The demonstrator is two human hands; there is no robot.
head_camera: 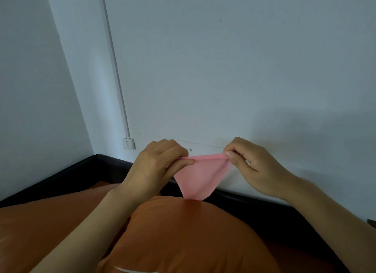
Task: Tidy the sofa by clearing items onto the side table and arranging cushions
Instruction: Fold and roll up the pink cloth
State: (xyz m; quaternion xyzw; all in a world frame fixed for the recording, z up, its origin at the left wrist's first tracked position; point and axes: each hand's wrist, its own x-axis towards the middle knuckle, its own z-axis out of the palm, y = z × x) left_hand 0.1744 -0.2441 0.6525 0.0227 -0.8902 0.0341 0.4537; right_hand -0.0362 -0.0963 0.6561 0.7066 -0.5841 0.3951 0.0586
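At the frame's centre our left hand (160, 161) and right hand (247, 156) each pinched a corner of the pink cloth (198, 177), stretching it flat above the orange cushion (183, 236), probably for folding.

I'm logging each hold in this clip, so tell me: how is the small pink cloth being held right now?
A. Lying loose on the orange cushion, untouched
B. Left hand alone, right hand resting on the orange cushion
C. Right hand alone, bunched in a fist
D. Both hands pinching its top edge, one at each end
D: the left hand and right hand each pinch one end of the small pink cloth, which hangs between them above the orange cushion.
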